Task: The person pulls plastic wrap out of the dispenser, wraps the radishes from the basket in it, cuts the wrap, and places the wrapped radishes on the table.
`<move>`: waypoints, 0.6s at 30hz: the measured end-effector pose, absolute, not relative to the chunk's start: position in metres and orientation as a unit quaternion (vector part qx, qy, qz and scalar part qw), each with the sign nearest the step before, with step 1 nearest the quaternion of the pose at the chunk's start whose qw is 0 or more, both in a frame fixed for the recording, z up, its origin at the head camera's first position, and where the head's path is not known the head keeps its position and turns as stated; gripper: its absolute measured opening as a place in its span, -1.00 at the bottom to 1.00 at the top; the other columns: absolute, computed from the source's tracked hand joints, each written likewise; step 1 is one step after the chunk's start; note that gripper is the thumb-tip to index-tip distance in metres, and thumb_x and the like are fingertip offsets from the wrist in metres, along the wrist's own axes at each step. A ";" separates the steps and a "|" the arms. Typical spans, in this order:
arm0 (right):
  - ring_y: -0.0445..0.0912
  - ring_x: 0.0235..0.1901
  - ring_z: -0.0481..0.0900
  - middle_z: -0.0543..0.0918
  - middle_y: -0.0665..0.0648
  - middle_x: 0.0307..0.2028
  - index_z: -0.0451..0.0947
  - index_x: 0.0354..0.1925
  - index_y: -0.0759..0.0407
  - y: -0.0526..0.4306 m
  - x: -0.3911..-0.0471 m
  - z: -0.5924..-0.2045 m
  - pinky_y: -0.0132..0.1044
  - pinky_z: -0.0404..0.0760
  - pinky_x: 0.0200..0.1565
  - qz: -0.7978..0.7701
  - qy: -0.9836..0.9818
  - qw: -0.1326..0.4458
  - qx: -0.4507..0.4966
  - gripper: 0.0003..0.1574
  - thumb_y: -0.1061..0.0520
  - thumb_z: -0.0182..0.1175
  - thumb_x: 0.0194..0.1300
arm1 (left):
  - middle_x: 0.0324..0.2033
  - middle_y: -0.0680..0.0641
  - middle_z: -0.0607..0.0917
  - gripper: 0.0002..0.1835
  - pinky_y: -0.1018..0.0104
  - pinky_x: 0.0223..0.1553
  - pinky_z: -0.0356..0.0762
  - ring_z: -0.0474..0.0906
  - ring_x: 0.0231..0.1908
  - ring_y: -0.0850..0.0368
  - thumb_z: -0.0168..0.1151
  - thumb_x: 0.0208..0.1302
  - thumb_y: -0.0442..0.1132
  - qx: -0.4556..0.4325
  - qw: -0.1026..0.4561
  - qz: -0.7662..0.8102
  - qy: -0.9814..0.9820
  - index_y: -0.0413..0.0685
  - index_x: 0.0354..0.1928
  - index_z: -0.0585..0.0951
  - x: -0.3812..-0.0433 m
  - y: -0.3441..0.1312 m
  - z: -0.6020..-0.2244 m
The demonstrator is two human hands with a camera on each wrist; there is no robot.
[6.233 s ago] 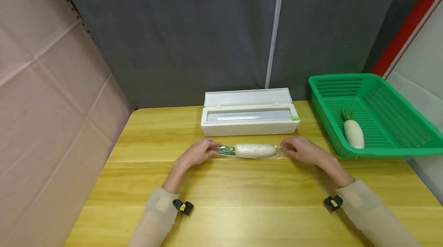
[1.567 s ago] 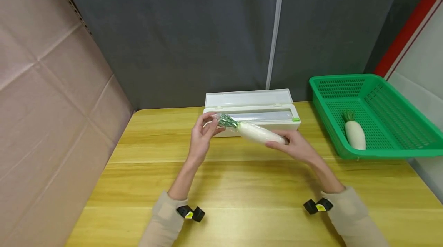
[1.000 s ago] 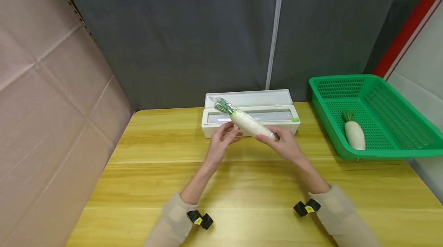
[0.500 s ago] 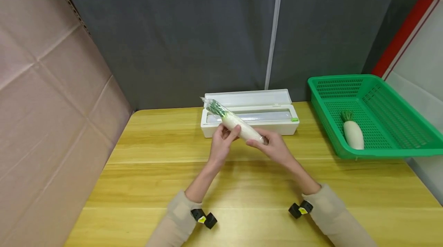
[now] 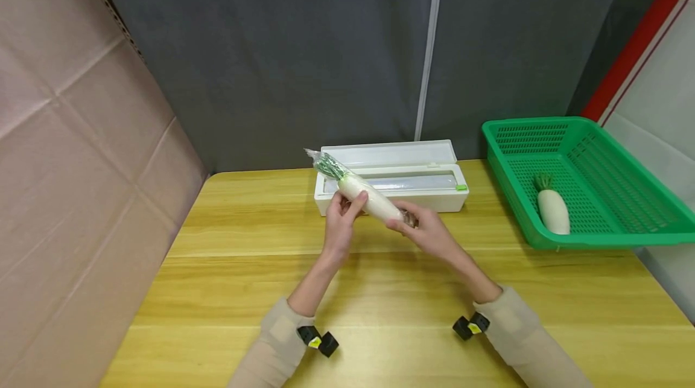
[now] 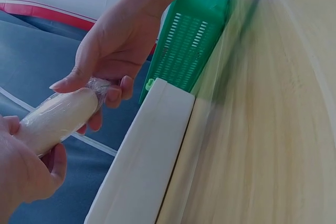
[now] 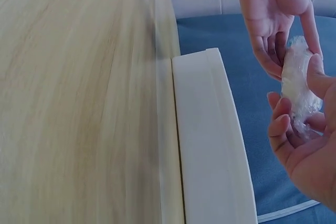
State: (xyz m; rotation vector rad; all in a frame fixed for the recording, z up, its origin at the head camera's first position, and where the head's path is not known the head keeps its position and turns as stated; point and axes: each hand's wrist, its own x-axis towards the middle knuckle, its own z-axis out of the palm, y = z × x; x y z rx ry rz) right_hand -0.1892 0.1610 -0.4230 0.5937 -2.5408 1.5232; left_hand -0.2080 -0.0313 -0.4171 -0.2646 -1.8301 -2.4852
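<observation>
White radish (image 5: 380,206), film-wrapped, green-topped, fingers (image 7: 280,125) of left hand (image 5: 339,228) and right hand (image 5: 431,235) bent, gripping it

A grey curtain (image 5: 271,62) hangs behind the wooden bench (image 5: 391,315), between a pink wall (image 5: 76,165) and a red strip (image 5: 636,41).

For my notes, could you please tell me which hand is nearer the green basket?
Right. The right hand is left of the green basket; the left hand, holding the wrapped radish around midway, is farther left.
</observation>
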 end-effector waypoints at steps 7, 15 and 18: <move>-0.10 -0.44 0.53 0.69 0.15 -0.25 0.60 0.16 0.29 0.164 -0.192 -0.425 -0.29 0.55 -0.42 0.501 -0.838 0.056 0.207 -0.56 0.15 0.32 0.37 | -0.04 -0.15 0.59 -0.56 0.14 0.12 0.55 0.57 -0.08 0.13 0.24 0.42 -0.22 -0.076 0.035 -0.804 -0.589 -0.35 0.20 0.42 -0.212 -0.039 -0.417; -0.07 -0.33 0.57 0.73 0.16 -0.16 0.60 0.14 0.33 0.175 -0.197 -0.430 -0.27 0.59 -0.28 0.498 -0.841 0.058 0.204 -0.61 0.18 0.27 0.42 | -0.08 -0.11 0.60 -0.57 0.20 0.05 0.58 0.57 -0.12 0.13 0.22 0.43 -0.22 -0.062 0.052 -0.806 -0.587 -0.34 0.20 0.43 -0.218 -0.052 -0.421; -0.04 -0.27 0.60 0.73 0.17 -0.13 0.60 0.14 0.32 0.183 -0.200 -0.432 -0.25 0.60 -0.20 0.494 -0.844 0.070 0.198 -0.63 0.19 0.26 0.43 | -0.10 -0.09 0.60 -0.58 0.30 -0.04 0.59 0.56 -0.14 0.15 0.20 0.44 -0.24 -0.058 0.058 -0.805 -0.588 -0.37 0.19 0.43 -0.220 -0.057 -0.423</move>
